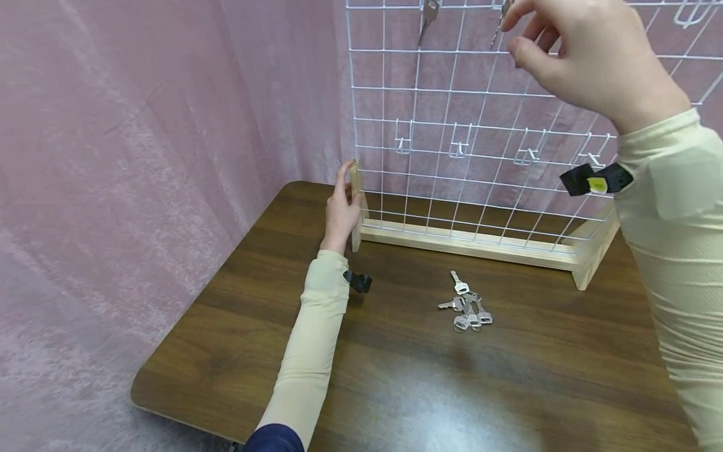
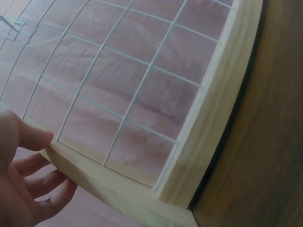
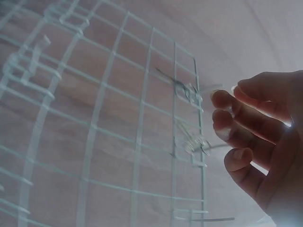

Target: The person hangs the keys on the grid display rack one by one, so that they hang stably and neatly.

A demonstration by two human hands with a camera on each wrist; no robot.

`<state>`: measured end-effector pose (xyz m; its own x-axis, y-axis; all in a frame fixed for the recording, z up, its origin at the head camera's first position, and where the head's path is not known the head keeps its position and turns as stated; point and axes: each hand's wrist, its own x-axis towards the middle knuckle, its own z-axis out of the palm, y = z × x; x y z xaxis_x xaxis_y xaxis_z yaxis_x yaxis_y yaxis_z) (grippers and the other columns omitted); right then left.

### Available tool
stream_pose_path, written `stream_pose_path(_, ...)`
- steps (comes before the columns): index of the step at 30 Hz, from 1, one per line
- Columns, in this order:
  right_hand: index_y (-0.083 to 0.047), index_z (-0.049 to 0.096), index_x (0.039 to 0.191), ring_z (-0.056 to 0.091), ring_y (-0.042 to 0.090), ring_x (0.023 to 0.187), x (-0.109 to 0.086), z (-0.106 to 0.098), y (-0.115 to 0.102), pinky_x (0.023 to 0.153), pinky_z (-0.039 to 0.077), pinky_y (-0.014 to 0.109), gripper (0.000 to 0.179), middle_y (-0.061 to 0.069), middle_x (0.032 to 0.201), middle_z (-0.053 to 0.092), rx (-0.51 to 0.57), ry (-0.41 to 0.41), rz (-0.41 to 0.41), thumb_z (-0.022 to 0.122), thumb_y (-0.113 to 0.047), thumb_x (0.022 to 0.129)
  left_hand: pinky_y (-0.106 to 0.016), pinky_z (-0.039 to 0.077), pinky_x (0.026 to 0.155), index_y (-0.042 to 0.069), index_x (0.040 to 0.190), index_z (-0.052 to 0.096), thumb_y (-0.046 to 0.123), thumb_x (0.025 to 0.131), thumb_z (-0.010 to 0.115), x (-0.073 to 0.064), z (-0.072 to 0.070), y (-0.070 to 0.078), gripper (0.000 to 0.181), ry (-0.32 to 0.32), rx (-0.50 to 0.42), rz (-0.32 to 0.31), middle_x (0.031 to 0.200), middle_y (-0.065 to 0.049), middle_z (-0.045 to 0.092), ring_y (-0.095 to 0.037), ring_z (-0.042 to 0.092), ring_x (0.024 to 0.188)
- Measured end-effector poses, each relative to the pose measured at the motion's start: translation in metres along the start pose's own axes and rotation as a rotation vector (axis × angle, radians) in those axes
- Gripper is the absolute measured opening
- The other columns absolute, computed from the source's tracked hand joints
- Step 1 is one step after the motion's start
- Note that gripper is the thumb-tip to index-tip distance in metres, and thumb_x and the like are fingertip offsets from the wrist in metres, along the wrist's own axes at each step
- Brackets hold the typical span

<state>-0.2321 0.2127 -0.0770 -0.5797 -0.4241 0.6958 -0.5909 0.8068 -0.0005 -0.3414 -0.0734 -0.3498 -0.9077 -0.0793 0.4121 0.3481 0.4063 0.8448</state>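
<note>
In the head view, my left hand (image 1: 341, 216) holds the left wooden end piece (image 1: 355, 204) of a rack with a white wire grid. The left wrist view shows the thumb on one side of that wood (image 2: 102, 182) and fingers on the other. My right hand (image 1: 587, 56) is raised at the upper grid, fingertips beside a silver key (image 1: 498, 31) on a hook. From the right wrist, the fingers look loosely bent and apart from the hanging key (image 3: 193, 144). Another key (image 1: 428, 17) hangs to its left.
A small pile of silver keys (image 1: 471, 314) lies on the brown wooden table (image 1: 407, 383) before the rack. Several white hooks, such as this hook (image 1: 460, 147), line the lower grid. A pink curtain (image 1: 169, 94) hangs behind and at the left.
</note>
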Motion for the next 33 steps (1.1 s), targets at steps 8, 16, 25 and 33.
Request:
stream_pose_path(8,-0.008,0.065,0.108,0.048,-0.009,0.065,-0.059,0.046,-0.009,0.059,0.036,0.014,0.017,0.007,0.078,0.071,0.067,-0.059,-0.042,0.061,-0.009,0.091,-0.048,0.056,0.088,0.047,0.148,0.026,0.008,0.098,0.054,-0.001,-0.001,-0.003,0.070,0.026,0.026,0.012,0.133,-0.020,0.059,-0.031,0.062,0.117)
stream_pose_path(16,-0.010,0.064,0.105,0.063,0.015,0.070,-0.114,0.100,-0.003,0.062,0.047,0.032,0.013,0.002,0.078,0.071,0.155,-0.226,0.063,0.061,-0.009,0.092,-0.049,0.055,0.091,0.041,0.151,0.025,0.008,0.098,0.054,-0.002,-0.006,-0.006,0.069,0.029,0.022,0.028,0.135,-0.021,0.057,-0.032,0.061,0.118)
stream_pose_path(25,-0.014,0.066,0.101,0.066,0.013,0.076,-0.149,0.132,0.001,0.067,0.050,0.035,0.010,-0.001,0.083,0.072,0.212,-0.332,0.101,0.062,-0.011,0.092,-0.050,0.055,0.089,0.047,0.150,0.022,0.010,0.099,0.053,-0.004,-0.008,-0.007,0.070,0.013,0.036,-0.002,0.138,-0.020,0.055,-0.032,0.059,0.120)
stream_pose_path(33,-0.015,0.066,0.104,0.063,0.013,0.077,-0.160,0.144,0.000,0.065,0.047,0.031,0.012,-0.002,0.082,0.070,0.236,-0.418,0.154,0.062,-0.015,0.093,-0.050,0.055,0.087,0.052,0.147,0.021,0.011,0.099,0.052,-0.002,-0.006,-0.003,0.071,0.004,0.048,-0.018,0.139,-0.018,0.054,-0.032,0.059,0.120)
